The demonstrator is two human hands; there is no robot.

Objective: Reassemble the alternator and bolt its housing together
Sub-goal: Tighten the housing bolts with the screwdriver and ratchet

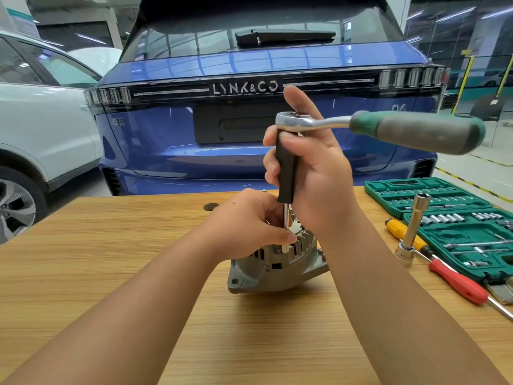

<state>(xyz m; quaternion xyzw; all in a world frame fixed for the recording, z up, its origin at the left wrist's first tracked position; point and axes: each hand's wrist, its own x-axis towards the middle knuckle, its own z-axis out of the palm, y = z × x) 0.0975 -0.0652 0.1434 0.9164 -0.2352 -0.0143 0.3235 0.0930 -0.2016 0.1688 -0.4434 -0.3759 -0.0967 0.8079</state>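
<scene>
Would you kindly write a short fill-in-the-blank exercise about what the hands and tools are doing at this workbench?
1. The right hand grips the black extension bar under the ratchet, whose handle is ____ and grey.
2. The left hand steadies the shaft's lower end on the ____.
3. The red screwdriver lies ____ of the alternator.

Missing words: green; alternator; right

A wood-grain worktop stands in a workshop behind the rear of a blue car. A white car is parked to the left. Yellow-and-black floor markings and glass partitions lie to the right.
</scene>
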